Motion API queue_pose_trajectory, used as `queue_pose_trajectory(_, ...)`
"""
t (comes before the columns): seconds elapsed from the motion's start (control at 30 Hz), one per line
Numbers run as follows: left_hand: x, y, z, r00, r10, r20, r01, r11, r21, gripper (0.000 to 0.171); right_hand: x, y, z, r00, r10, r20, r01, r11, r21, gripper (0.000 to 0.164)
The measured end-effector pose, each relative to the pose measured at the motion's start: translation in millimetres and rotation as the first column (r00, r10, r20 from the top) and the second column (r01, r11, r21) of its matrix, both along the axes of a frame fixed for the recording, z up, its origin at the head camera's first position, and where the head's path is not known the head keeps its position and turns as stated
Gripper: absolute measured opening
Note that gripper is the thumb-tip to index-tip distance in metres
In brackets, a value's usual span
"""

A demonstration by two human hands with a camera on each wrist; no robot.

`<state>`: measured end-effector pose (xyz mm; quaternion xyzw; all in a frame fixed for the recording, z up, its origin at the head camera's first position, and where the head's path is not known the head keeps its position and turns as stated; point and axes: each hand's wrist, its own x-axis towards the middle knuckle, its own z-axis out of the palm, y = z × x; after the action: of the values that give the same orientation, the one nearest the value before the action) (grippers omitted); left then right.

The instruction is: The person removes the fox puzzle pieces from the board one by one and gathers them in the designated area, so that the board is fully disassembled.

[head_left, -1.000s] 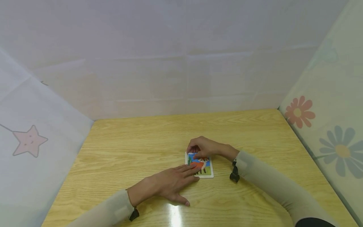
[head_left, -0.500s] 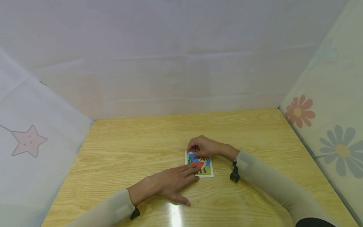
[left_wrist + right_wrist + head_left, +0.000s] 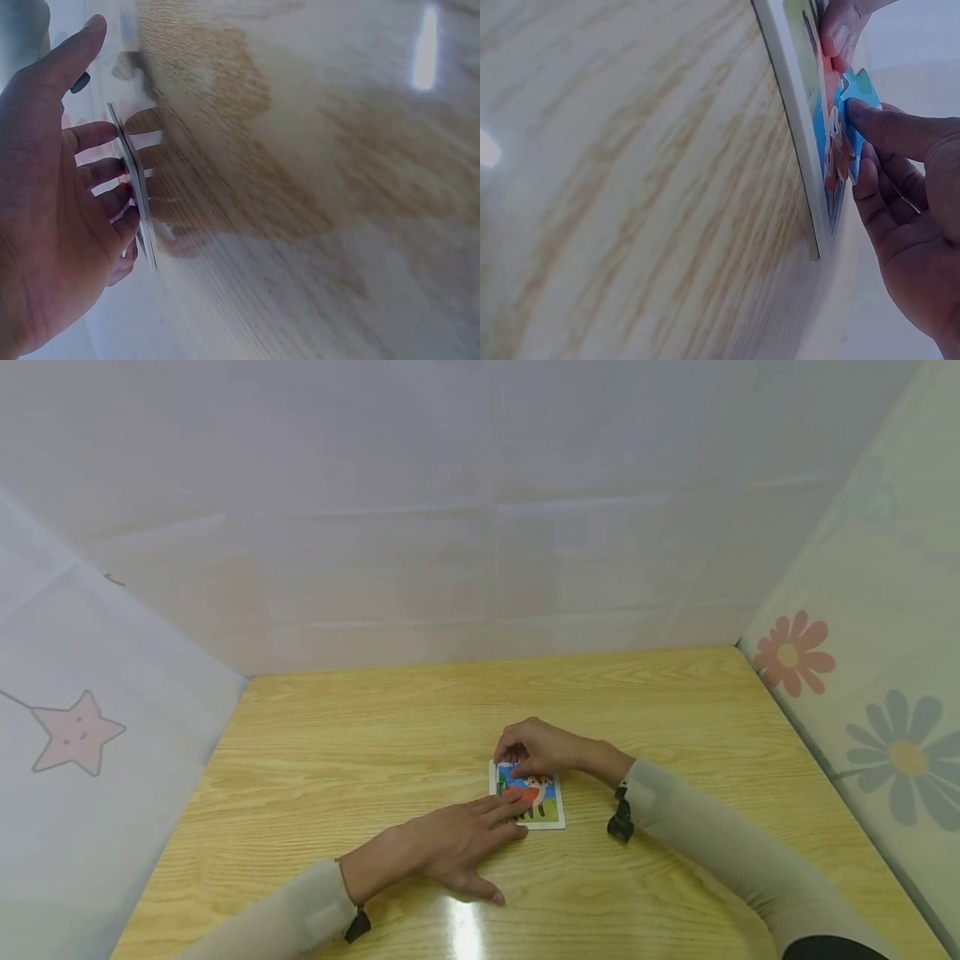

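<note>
A small jigsaw puzzle board (image 3: 553,811) with a white rim and a fox picture lies on the wooden table. My left hand (image 3: 461,843) rests its extended fingers on the board's left part, thumb spread out over the table. In the right wrist view, my right hand (image 3: 919,195) pinches a blue puzzle piece (image 3: 862,90) between thumb and fingers. That piece stands tilted up from the picture at the board's far side. The left wrist view shows the board edge-on (image 3: 139,184), under the left fingertips.
The light wooden table (image 3: 337,735) spreads around the board. Pale cloth walls close it in at the back and both sides, with a pink star (image 3: 78,732) on the left and flowers (image 3: 795,653) on the right. A bright glare (image 3: 463,927) lies near the front.
</note>
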<state>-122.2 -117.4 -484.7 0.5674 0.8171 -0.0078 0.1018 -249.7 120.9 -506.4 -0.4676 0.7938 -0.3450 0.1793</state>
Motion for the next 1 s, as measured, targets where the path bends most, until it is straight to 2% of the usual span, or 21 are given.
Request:
queue_pose_trajectory(0.33, -0.4, 0.6, -1.7, 1.0, 0.008, 0.02, -0.008, 1.0, -0.009, 0.091, -2.1, 0.0, 1.5, 0.999, 0.013, 0.035, -0.012, 1.0, -0.005, 0.023)
queue_pose_trajectory(0.63, 0.3, 0.3, -0.7, 1.0, 0.012, 0.027, -0.012, 1.0, -0.012, 0.091, 0.1, -2.0, 2.0, 0.997, -0.021, 0.076, 0.019, 1.0, 0.024, 0.021)
queue_pose_trajectory(1.0, 0.8, 0.5, 0.0, 0.999, 0.018, 0.036, -0.017, 1.0, -0.016, 0.091, 2.6, -2.2, 4.8, 0.997, -0.036, 0.063, 0.035, 0.999, 0.025, 0.019)
